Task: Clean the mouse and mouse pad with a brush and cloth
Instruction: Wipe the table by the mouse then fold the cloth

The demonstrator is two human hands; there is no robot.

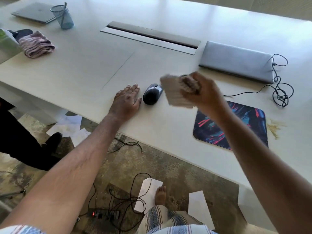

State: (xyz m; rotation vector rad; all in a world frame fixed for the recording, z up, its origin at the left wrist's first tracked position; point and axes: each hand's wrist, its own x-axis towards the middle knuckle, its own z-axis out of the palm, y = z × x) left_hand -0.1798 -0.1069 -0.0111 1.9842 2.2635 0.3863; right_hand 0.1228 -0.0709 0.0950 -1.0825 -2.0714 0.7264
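Observation:
A dark grey mouse (152, 94) lies on the white table (84, 68), off the pad. My left hand (128, 100) rests flat on the table just left of the mouse, fingers spread, holding nothing. My right hand (200, 92) is raised above the table, just right of the mouse, gripping a pale-bristled brush (175, 92) that is blurred by motion. The colourful mouse pad (244, 122) lies near the table's front edge to the right, partly hidden under my right forearm. A folded pink cloth (36, 44) sits at the far left.
A closed grey laptop (236, 61) with a tangled black cable (280, 92) lies behind the pad. Brownish crumbs (275, 126) lie right of the pad. A mesh cup (63, 16), another laptop (33, 12) and a cable slot (150, 37) sit farther back. Papers and wires litter the floor.

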